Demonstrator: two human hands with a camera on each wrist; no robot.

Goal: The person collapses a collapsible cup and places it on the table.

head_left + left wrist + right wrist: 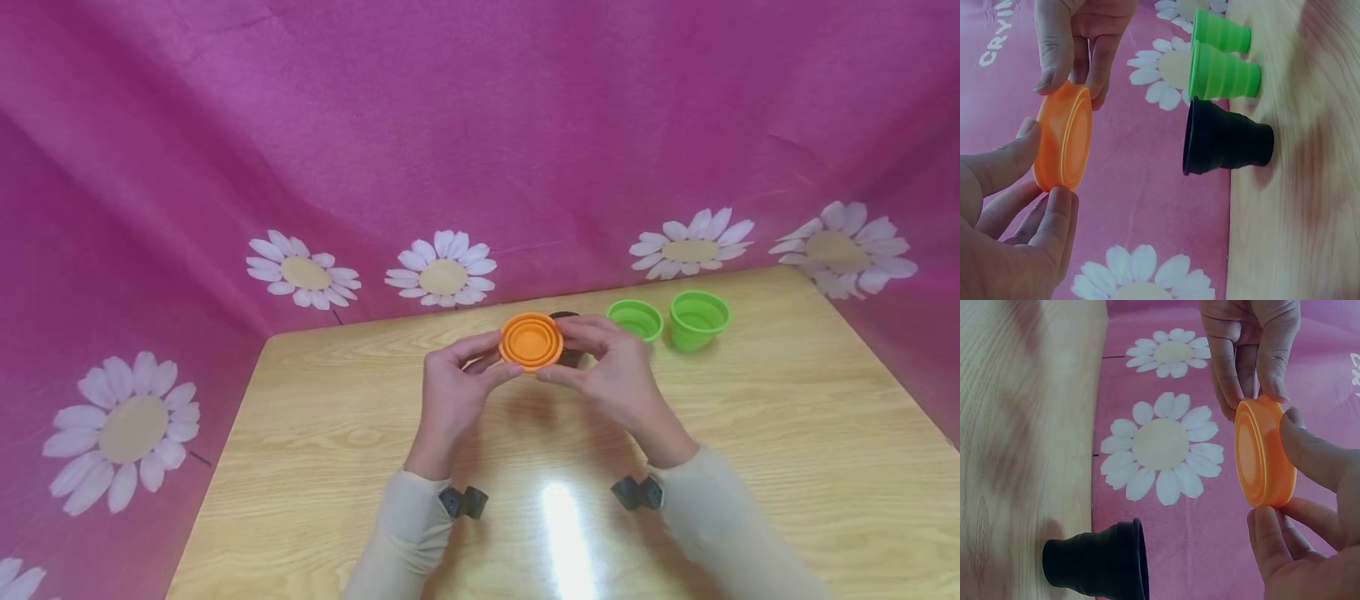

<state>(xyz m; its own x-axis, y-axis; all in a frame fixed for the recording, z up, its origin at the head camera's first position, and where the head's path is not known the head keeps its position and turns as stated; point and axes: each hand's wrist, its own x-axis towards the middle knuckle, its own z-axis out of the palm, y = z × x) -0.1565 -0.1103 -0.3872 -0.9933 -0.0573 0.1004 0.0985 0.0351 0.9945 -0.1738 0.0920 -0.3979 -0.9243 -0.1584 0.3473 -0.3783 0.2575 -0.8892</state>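
Both hands hold an orange collapsible cup [531,342] up above the table; it is folded flat into concentric rings. The left hand [456,383] pinches its left edge between thumb and fingers, and the right hand [617,375] pinches the opposite edge. In the left wrist view the flattened orange cup [1066,137] stands on edge between the two sets of fingertips. Beyond the hands a black cup [1225,137], extended and upright, stands on the table; in the head view the orange cup and right hand mostly hide it.
Two green collapsible cups stand at the back right, one green cup [636,317] beside a taller-looking green cup [697,321]. The wooden table [337,417] meets a pink cloth [525,150] with white daisies along its back and sides.
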